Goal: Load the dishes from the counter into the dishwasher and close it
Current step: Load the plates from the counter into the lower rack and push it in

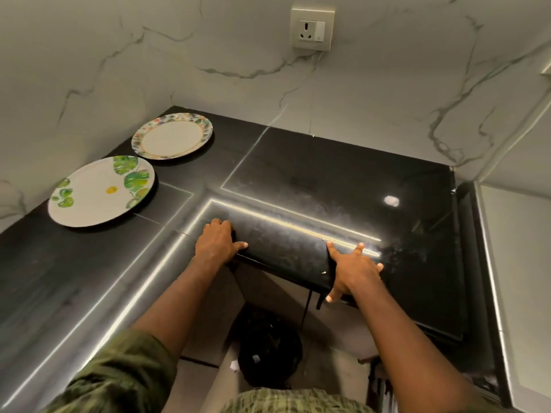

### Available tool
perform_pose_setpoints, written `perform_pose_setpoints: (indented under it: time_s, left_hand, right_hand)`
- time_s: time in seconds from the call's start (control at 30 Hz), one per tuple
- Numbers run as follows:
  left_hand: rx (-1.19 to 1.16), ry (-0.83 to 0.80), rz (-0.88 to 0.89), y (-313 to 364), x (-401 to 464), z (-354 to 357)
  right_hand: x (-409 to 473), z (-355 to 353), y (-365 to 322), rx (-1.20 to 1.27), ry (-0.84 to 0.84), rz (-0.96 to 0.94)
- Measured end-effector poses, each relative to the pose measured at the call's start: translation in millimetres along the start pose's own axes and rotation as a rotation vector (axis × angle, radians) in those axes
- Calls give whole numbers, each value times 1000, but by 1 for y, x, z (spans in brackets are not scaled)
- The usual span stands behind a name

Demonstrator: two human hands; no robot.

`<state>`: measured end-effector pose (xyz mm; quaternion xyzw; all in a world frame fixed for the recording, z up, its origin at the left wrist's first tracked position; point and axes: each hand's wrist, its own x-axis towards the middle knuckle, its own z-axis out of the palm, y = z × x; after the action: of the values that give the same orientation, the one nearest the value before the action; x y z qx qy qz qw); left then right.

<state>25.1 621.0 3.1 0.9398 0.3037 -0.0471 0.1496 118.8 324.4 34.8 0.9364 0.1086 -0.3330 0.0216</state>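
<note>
Two plates (103,192) lie left; hands (217,241) on counter (328,180) edge.

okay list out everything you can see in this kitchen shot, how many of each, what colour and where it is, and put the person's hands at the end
leaf plate: 1, white with green leaves and a yellow spot, left side of the counter, nearer the camera
floral plate: 1, white centre with a multicoloured rim, left side of the counter, in the far corner
counter: 1, glossy black, L-shaped along the walls
wall socket: 1, off-white, on the marble wall above the counter
marble wall: white with grey veins, behind and left of the counter
dark round object: 1, black, on the floor below the counter edge; cannot tell what it is
left hand: 1, resting on the front counter edge, fingers curled over it
right hand: 1, fingers spread flat on the counter edge, holding nothing
</note>
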Motion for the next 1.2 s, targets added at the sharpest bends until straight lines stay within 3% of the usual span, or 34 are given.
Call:
perform_pose_setpoints:
  time_s: [0.23, 0.47, 0.67, 0.87, 1.2]
  left_hand:
    - [89, -59, -88, -69, 23, -42]
    - [152, -84, -42, -85, 35, -58]
    - [205, 13, -338, -112, 49, -71]
    - [146, -96, -487, -160, 61, -79]
    - [229, -39, -300, -151, 60, -67]
  right_hand:
    - [-6, 4, 2, -45, 46, 9]
    - [10, 2, -39, 26, 75, 30]
    - [13, 7, -38, 45, 129, 54]
    - [14, 7, -40, 52, 133, 50]
    - [15, 6, -41, 71, 143, 49]
